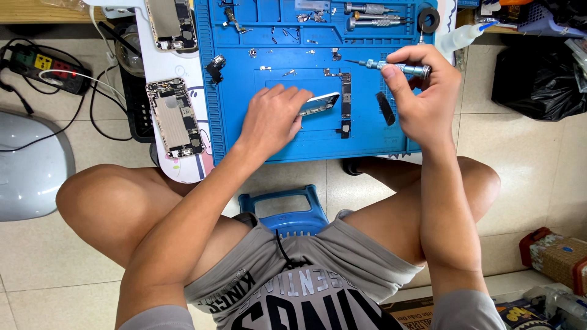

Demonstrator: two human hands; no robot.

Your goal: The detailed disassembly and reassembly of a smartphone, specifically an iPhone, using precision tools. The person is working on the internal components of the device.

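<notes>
Blue silicone covers the work mat point(244, 134), where the person's left hand point(272, 119) lies flat with fingers closed over a small silver phone part point(319, 104), pinning it near the mat's middle just beside a long narrow circuit board point(346, 101). Raised above the mat's right side, the right hand point(422, 98) pinches a slim metal screwdriver point(391, 66) between thumb and fingers, its tip pointing left, with a small black strip point(386, 109) lying on the mat just beside that hand. Two opened phone housings point(174, 116) rest on a white board left of the mat, and spare screwdrivers point(373, 15) sit in the mat's top tray.
</notes>
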